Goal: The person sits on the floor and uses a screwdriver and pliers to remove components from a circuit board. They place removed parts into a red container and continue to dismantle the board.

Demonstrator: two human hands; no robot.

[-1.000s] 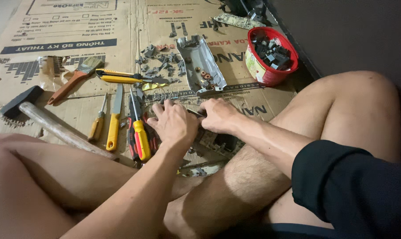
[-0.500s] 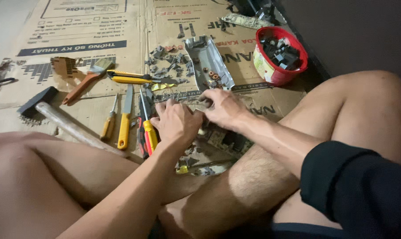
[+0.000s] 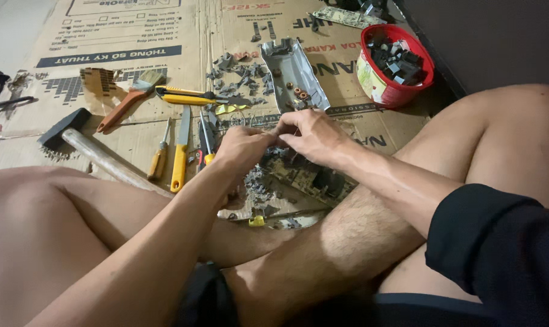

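Seated cross-legged on flattened cardboard [image 3: 165,130], bare knees hemming in the working space on both sides. Dark wall [image 3: 498,42] close along the far right, just beyond a red bowl [image 3: 386,91] of small dark parts. Pale floor [image 3: 11,30] past the cardboard's far-left edge. Open room mainly ahead, toward the printed middle of the cardboard.

Left hand [image 3: 241,150] curled, fingers bent inward toward the right hand [image 3: 311,134]; fingertips of both meeting over a circuit board [image 3: 308,178] lying on the cardboard just in front of the shins. Right hand's fingers pinched together, seemingly on a small piece too tiny to make out; whether either hand truly grips anything cannot be told. Board partly hidden under both hands, its near-right end showing beside the right forearm, grey broken bits [image 3: 259,181] scattered against its left edge.

Just beyond the hands, a dented metal tray [image 3: 299,72] holding a few copper-coloured pieces, more grey fragments [image 3: 238,75] to its left. To the left of the left hand, a row of tools: yellow-handled screwdriver [image 3: 158,160], yellow-handled chisel [image 3: 180,154], pliers [image 3: 207,142] nearly touching the knuckles. Farther left, a hammer [image 3: 84,148] with wooden handle running under the left knee, a paintbrush [image 3: 129,97], and a yellow utility knife [image 3: 187,95]. Another circuit board [image 3: 347,17] at the far edge.
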